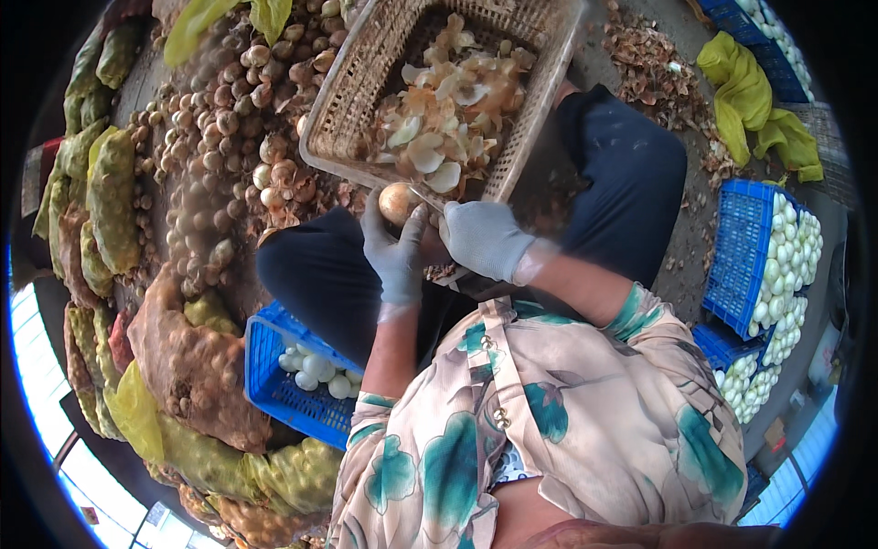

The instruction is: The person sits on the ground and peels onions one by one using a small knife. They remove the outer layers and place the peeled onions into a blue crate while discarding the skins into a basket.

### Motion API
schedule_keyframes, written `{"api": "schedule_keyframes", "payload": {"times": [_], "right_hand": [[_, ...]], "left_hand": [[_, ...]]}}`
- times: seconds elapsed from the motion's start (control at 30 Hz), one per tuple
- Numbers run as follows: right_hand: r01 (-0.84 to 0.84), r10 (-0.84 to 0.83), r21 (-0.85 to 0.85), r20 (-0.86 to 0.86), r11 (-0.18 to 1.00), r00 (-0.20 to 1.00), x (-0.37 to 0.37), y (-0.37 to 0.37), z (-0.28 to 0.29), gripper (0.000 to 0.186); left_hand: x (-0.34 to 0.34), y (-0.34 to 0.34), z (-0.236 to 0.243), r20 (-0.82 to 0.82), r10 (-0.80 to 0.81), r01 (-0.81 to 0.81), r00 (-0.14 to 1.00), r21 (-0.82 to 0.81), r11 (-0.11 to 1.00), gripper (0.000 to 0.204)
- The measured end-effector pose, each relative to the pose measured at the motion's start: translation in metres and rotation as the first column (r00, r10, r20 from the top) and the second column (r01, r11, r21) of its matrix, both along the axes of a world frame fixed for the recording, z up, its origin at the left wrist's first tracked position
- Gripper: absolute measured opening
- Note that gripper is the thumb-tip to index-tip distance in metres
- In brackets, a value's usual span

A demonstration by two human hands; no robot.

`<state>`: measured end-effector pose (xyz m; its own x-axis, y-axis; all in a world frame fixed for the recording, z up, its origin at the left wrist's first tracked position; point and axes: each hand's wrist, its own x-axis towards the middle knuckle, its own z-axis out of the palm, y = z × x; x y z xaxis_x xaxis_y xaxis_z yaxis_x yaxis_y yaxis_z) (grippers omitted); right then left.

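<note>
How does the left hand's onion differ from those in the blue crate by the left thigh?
The held onion is tan; the crate onions are white. The held onion seems to have skin on; the crate onions look peeled. The left hand grips the held onion; the crate onions lie in the blue crate. All are roundish.

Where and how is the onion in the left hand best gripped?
Probably the onion is best cupped by its near, rounded flanks, coming from the person's side and slightly left, as the left hand does: it is ball-shaped with no handle, and this leaves its far face clear and its right side open toward the right hand.
</note>
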<state>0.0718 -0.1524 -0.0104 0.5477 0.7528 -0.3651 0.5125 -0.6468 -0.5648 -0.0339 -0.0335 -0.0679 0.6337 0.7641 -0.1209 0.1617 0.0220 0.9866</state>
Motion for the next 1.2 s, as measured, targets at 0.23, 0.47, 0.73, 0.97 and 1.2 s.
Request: {"api": "schedule_keyframes", "payload": {"times": [0.23, 0.47, 0.73, 0.97, 1.2], "right_hand": [[-0.07, 0.065, -0.101, -0.049, 0.992, 0.997, 0.009, 0.007, -0.015, 0.034], [-0.018, 0.017, -0.042, -0.042, 0.999, 0.999, 0.002, 0.004, 0.0, 0.033], [0.218, -0.141, 0.008, -0.738, 0.976, 0.66, 0.047, -0.011, 0.043, 0.043], [0.471, -0.243, 0.179, -0.671, 0.864, 0.7, 0.059, -0.018, 0.001, 0.049], [0.614, -0.243, 0.144, -0.83, 0.776, 0.502, 0.057, -0.004, 0.011, 0.03]], "left_hand": [[0.003, 0.003, -0.003, -0.083, -0.018, 0.033, 0.996, 0.178, 0.984, 0.062], [0.005, 0.004, 0.006, -0.05, 0.0, 0.007, 0.999, 0.135, 0.991, 0.061], [0.014, 0.015, 0.042, 0.14, 0.025, 0.008, 0.99, -0.23, 0.973, 0.048], [0.026, 0.009, 0.03, 0.18, -0.055, 0.109, 0.982, -0.302, 0.947, 0.052], [0.025, 0.0, 0.061, 0.087, -0.147, 0.168, 0.985, -0.334, 0.927, 0.061]]}}
